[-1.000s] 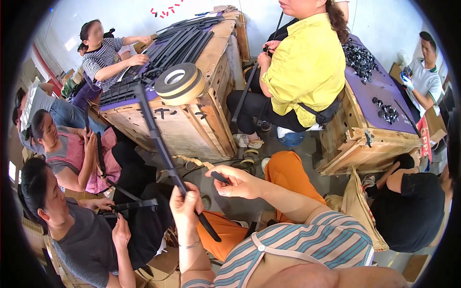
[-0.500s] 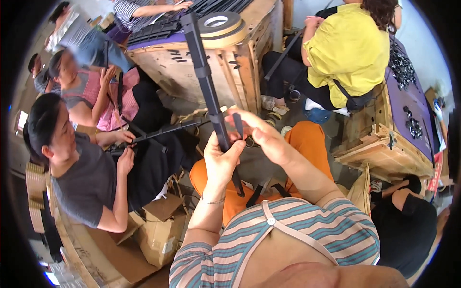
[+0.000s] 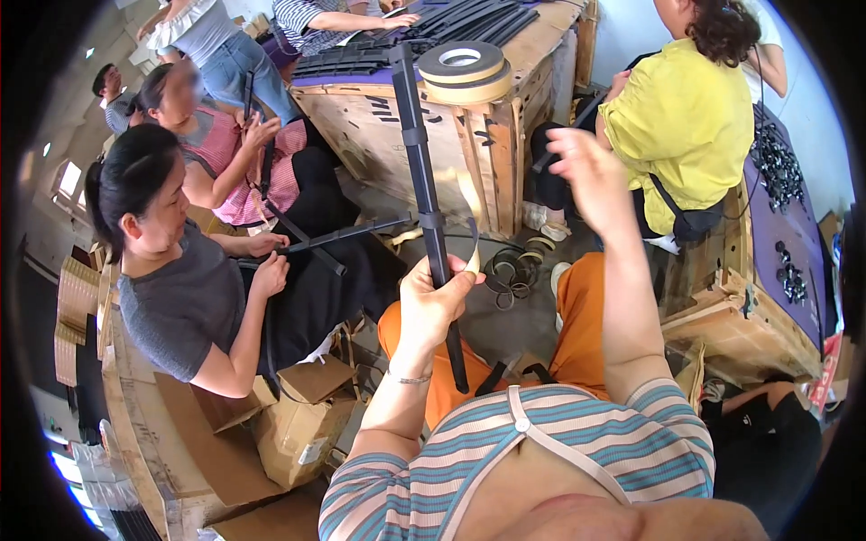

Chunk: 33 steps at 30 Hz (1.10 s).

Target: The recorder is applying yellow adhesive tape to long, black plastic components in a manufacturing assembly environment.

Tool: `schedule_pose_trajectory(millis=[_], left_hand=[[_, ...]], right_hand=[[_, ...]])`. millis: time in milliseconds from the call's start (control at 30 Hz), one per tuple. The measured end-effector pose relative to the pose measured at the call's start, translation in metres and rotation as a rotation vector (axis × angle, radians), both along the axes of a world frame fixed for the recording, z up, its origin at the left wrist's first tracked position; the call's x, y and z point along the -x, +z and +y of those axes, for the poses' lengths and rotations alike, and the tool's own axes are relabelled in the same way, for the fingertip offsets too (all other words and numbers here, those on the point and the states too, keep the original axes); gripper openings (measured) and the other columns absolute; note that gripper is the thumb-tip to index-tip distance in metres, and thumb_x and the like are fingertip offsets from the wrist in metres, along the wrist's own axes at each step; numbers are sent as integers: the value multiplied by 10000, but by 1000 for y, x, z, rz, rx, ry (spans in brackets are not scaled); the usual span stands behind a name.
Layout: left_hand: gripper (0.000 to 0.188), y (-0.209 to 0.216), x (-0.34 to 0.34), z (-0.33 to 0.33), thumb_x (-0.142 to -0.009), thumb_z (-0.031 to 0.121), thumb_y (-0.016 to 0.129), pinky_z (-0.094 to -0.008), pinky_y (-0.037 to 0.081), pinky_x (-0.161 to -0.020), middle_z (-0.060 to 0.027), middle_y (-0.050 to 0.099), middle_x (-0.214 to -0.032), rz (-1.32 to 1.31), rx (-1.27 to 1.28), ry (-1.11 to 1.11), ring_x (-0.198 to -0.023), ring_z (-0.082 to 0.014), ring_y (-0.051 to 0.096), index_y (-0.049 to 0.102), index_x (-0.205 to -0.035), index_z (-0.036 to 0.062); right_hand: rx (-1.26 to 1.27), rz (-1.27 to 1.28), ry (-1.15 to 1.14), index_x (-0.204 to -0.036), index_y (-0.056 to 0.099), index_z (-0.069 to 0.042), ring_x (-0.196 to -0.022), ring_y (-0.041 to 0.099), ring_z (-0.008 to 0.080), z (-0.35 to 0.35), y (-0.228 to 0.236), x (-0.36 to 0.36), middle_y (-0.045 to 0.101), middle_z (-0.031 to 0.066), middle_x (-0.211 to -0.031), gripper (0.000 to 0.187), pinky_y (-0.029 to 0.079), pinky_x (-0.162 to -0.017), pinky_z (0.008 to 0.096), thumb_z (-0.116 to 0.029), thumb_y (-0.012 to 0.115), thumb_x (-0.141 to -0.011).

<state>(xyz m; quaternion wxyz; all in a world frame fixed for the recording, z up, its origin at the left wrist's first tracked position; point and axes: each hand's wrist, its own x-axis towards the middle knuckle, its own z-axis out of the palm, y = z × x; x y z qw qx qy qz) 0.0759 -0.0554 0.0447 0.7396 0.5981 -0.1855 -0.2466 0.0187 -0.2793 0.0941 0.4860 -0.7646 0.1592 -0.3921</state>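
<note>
Long black bar with raised bands across it [image 3: 424,180], seen in the head view in front of the body, almost upright, with upper end leaning a little to the left. Held near its lower part in left hand [image 3: 428,302], fingers closed around it. Just beside the bar, thin curling strip of pale yellow and dark colour [image 3: 472,200], with lower end near the left thumb; cannot tell if pinched there. Right hand [image 3: 591,180] raised, well apart from the bar, fingers loosely spread. Farther away, wooden table with purple cover [image 3: 352,144], carrying flat rolls of black and cream tape [image 3: 463,72] and many long black strips [image 3: 474,27]. To the left, seated co-worker in dark grey shirt [image 3: 194,298], with both hands at another slim black bar [image 3: 361,232]. To the right, person in yellow shirt [image 3: 677,135], near second purple-covered wooden table [image 3: 767,234].
</note>
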Motion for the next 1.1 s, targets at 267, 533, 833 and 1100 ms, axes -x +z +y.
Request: schedule_pose_trajectory(millis=[267,533,833,1100], left_hand=[[77,-1,-8,2,-855,62,557,-184,286,-359,-163,618,-776,182,372,-178,-382,-49,367,510,-896,17],[134,-3,3,-1,-853,65,549,-187,291,-360,-112,616,-763,73,270,-92,-386,-59,374,554,-964,-9],[203,21,-13,0,-882,167,534,-173,319,-375,-154,625,-934,103,374,-220,-421,-32,399,543,-990,-5],[73,21,-9,7,-825,2,550,-166,266,-347,-129,611,-815,111,532,-128,-390,-34,348,546,-897,11]], right_hand=[[-48,55,711,-1063,586,-16,-814,535,91,55,-47,17,589,50,-885,218,437,-737,233,-124,500,-894],[-293,-165,711,-895,540,27,-772,562,117,76,-46,6,602,79,-844,246,456,-685,238,-173,406,-943],[385,116,630,-858,598,-15,-628,546,114,83,-33,37,547,78,-703,213,427,-563,279,-183,478,-908],[-365,280,790,-826,618,-34,-612,432,107,73,-59,36,500,19,-676,412,374,-583,241,-348,377,-941]])
